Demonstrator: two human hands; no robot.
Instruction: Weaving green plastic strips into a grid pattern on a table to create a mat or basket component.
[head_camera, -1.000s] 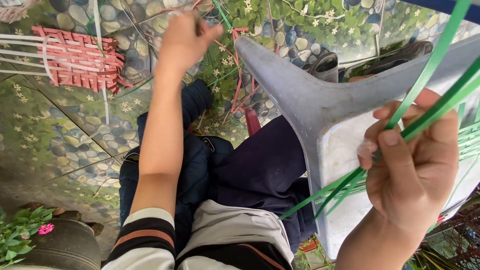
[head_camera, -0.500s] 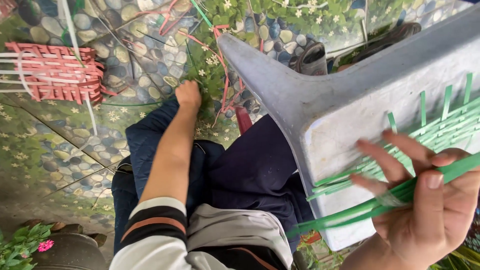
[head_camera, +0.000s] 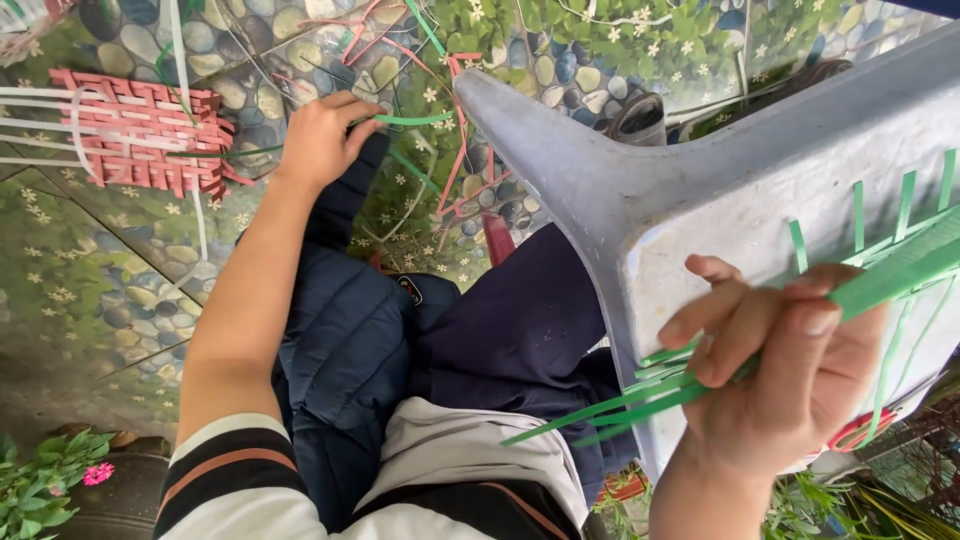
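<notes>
Several flat green plastic strips (head_camera: 650, 395) are bunched in the right hand (head_camera: 790, 380), whose thumb and fingers are closed around them; their loose ends fan out to the lower left over the lap, while the rest runs up to the right across the pale grey plastic stool top (head_camera: 720, 190). More strips of the same green lie on that grey surface, some upright, some slanted, near the right edge of the view.

One single green strip (head_camera: 410, 119) is pinched in the left hand (head_camera: 322, 135), which is stretched forward and down with its fingers curled around the strip's near end. The strip runs out to the right from the fingers, just above the floor.

Under the left forearm lie a dark blue quilted jacket (head_camera: 345, 340) and dark blue trousers (head_camera: 520, 330) on the person's legs. The arm wears a white sleeve with black and brown stripes (head_camera: 235, 470).

Left of the left hand, a partly woven red and white strip mat (head_camera: 145, 135) rests on the floor covering printed with pebbles and small flowers (head_camera: 90, 280). Loose pink and red strips (head_camera: 455, 150) are scattered between the hand and the stool. A small plant with a pink flower (head_camera: 60, 480) shows at the lower left corner.
</notes>
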